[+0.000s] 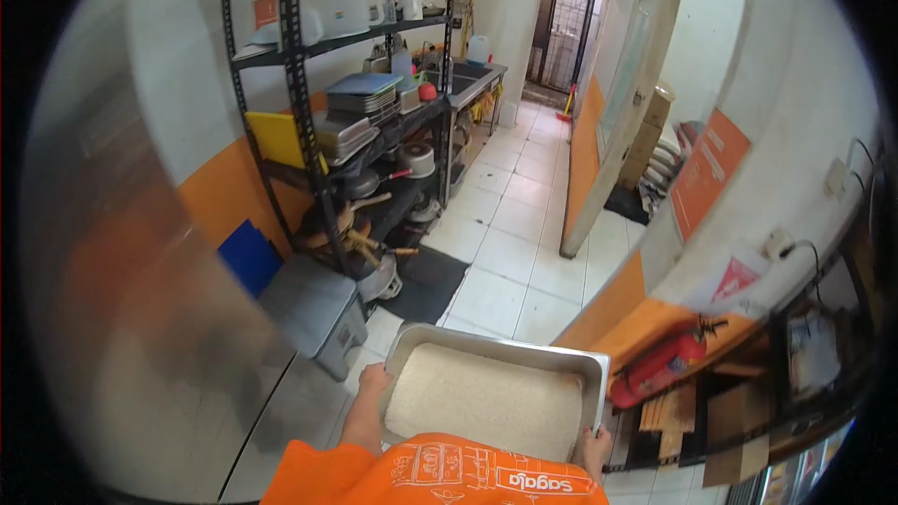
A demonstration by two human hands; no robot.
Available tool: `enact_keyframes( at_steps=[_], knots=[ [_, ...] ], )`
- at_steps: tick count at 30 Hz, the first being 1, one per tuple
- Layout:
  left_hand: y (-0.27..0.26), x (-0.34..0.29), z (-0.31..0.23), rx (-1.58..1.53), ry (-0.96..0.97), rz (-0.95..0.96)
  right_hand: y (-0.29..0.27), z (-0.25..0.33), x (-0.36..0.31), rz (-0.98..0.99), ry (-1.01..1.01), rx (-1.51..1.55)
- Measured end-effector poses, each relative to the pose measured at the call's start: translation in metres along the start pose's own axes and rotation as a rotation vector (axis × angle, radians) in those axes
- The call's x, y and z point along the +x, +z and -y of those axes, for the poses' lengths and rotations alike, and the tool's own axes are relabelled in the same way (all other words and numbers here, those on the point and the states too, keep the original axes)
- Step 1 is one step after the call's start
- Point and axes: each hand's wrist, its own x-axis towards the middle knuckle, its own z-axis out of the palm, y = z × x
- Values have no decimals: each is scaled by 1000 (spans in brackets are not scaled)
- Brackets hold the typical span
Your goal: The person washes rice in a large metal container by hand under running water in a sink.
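A deep rectangular metal pan (500, 348) is held level in front of my orange shirt. Pale, fine grain (482, 397), which looks like uncooked rice, covers its bottom. My left hand (374, 378) grips the pan's left side, with the fingers partly hidden behind the wall. My right hand (593, 444) is closed on the right side near the front corner. The shirt covers the pan's near edge.
On the left stand a black shelf rack (297, 84) with trays and pots, and a grey lidded bin (313, 304). A sink (468, 79) lies beyond. A tiled aisle (514, 224) leads to a doorway. To the right are a doorpost (608, 145) and a red fire extinguisher (662, 363).
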Motion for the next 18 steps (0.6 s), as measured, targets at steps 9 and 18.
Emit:
enact_keyframes(
  at_steps=[9, 18],
  knots=[
    [-116, 211, -167, -236, -75, -51, 153, 142, 322, 154, -110, -1],
    [-248, 498, -328, -155, 11, -154, 331, 189, 574, 55, -176, 79]
  ],
)
